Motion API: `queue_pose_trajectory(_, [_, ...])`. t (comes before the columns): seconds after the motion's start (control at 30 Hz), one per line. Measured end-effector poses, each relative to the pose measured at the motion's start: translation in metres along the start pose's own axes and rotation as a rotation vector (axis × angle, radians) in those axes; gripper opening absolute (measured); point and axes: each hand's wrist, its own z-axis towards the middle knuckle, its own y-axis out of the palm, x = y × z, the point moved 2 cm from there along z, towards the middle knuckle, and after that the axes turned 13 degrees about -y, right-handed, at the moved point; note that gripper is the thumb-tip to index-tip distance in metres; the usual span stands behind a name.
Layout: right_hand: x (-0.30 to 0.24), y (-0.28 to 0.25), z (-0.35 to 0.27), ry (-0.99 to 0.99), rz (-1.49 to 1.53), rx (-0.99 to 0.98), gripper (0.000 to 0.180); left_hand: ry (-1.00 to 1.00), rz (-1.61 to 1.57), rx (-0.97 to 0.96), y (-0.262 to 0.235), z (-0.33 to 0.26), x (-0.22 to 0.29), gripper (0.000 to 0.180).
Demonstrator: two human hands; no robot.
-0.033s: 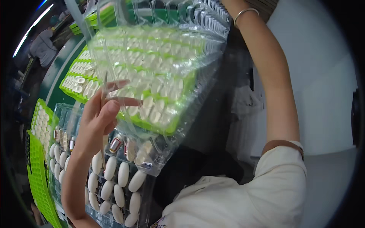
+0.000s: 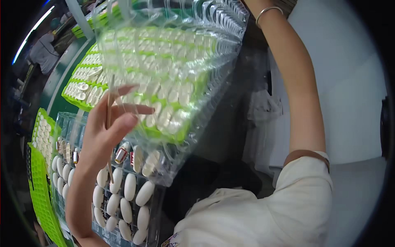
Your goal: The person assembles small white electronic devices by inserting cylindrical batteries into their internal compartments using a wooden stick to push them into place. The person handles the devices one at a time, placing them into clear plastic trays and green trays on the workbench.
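- Dark green work surface (image 2: 55, 84) is seen at left.
- Green trays (image 2: 41, 197) of white oval pieces are laid on it.
- A clear compartment tray (image 2: 123, 197) of white ovals is set beside them.

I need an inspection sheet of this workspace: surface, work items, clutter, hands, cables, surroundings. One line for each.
Surface: dark green table, mostly covered by trays.
Work items: stack of clear blister trays held up and tilted; a thin stick; a clear tray of white oval pieces below.
Clutter: green trays of small white pieces behind, more green trays at the left edge.
Hands: left hand open, fingers against the clear stack, stick between them; right hand out of view, arm with bracelet raised.
Cables: nothing seen.
Surroundings: another person far left; pale wall on the right.
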Motion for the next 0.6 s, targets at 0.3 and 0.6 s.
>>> queue_pose_trajectory(0.3, [0.013, -0.098, -0.169, 0.429, -0.051, 0.243, 0.029, 0.12, 0.333, 0.218, 0.064, 0.019, 0.029, 0.025])
queue_pose_trajectory(0.6, [0.006, -0.06, -0.363, 0.964, 0.187, 0.491, 0.051, 0.433, 0.77, 0.232, 0.14, 0.083, 0.031, 0.026])
